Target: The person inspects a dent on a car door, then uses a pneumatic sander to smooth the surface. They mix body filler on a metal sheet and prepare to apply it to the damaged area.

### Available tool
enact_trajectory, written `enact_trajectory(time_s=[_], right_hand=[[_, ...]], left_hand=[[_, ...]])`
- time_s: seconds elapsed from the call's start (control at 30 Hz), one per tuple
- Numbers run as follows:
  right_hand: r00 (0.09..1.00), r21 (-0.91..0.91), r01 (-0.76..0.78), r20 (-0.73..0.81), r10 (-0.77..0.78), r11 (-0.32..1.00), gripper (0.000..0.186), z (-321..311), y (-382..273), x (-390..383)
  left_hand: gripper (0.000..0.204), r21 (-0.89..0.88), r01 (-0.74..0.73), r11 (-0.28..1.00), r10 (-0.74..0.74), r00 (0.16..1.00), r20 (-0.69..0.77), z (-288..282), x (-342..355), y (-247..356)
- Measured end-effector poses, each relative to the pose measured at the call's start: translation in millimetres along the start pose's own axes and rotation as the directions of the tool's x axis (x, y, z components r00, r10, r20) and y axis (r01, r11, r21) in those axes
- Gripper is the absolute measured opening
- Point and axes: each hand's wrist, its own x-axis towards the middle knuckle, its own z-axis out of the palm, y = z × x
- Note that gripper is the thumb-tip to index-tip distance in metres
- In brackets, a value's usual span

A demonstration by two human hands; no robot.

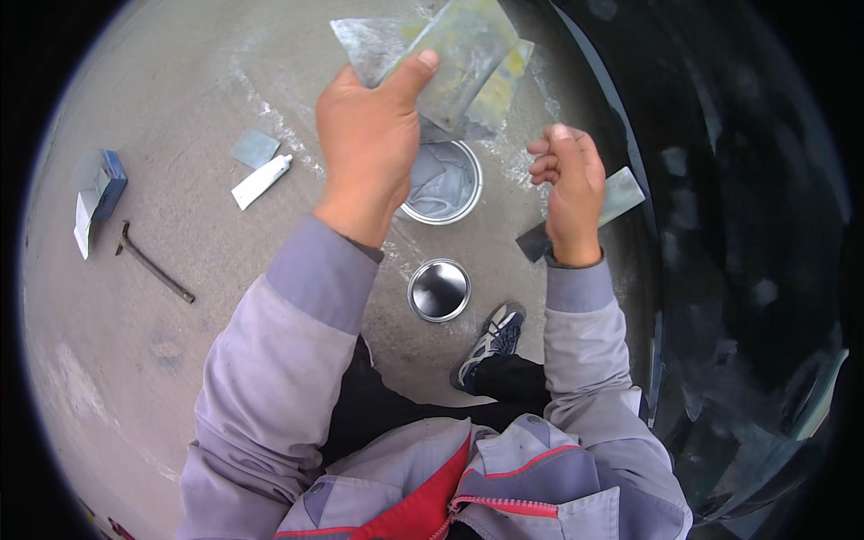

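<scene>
My left hand (369,135) is closed on several thin flat putty spreaders (463,67), fanned out with the thumb on top. They are greyish and translucent, smeared with yellow and grey. Below them stands an open round can of grey putty (441,184), partly hidden by my left hand. My right hand (576,180) is off to the right with fingers curled and thumb against the index finger. Whatever it may pinch is too small to make out. Behind its wrist shows a flat scraper with a dark end (619,193), apparently on the floor.
A round shiny lid (439,291) lies near my shoe (493,342). Farther left are a white tube (261,183), a grey square sheet (256,148), a small hammer-shaped tool (155,264) and an opened blue-and-white box (101,193). A dark glossy vehicle panel (747,270) curves along the right.
</scene>
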Motion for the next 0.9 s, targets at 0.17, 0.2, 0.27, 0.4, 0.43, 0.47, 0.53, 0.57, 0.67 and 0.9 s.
enact_trajectory(time_s=[0.17,0.2,0.27,0.4,0.43,0.47,0.53,0.57,0.67,0.9], right_hand=[[0.995,0.322,0.097,-0.051,-0.085,0.942,0.064,80,-29,2],[0.994,0.407,0.104,-0.003,-0.113,0.908,0.060,85,-29,2],[0.993,0.558,0.021,0.084,-0.082,0.830,0.052,91,-25,1],[0.998,0.549,-0.022,0.066,-0.017,0.835,0.038,87,-17,1],[0.997,0.560,-0.017,0.068,-0.025,0.829,0.037,86,-14,2],[0.996,0.579,0.004,0.073,-0.057,0.815,0.036,85,-10,4],[1.000,0.594,-0.012,0.020,0.000,0.804,0.031,81,0,12],[0.999,0.598,-0.031,-0.007,0.044,0.801,0.028,77,6,17],[0.986,0.702,-0.126,0.013,0.165,0.701,0.022,43,22,27],[0.982,0.368,-0.163,-0.024,0.185,0.915,0.019,-57,18,58]], left_hand=[[0.028,0.007,0.071,0.997,-0.072,0.995,0.063,12,-20,4],[0.027,-0.021,0.081,0.996,-0.080,0.995,0.064,12,-22,4],[0.027,0.034,0.113,0.993,-0.114,0.993,0.040,8,-22,5],[0.029,0.047,0.147,0.988,-0.148,0.989,0.022,-1,-19,1],[0.029,0.039,0.148,0.988,-0.149,0.989,0.022,-2,-17,0],[0.029,0.055,0.145,0.988,-0.146,0.989,0.023,-3,-16,0],[0.030,0.095,0.133,0.987,-0.137,0.990,0.036,-4,-16,1],[0.029,0.107,0.113,0.988,-0.116,0.993,0.023,-4,-15,2],[0.027,0.140,0.041,0.989,-0.037,0.999,-0.033,-8,-9,7],[0.025,0.177,0.085,0.980,-0.084,0.996,-0.012,-30,9,21]])
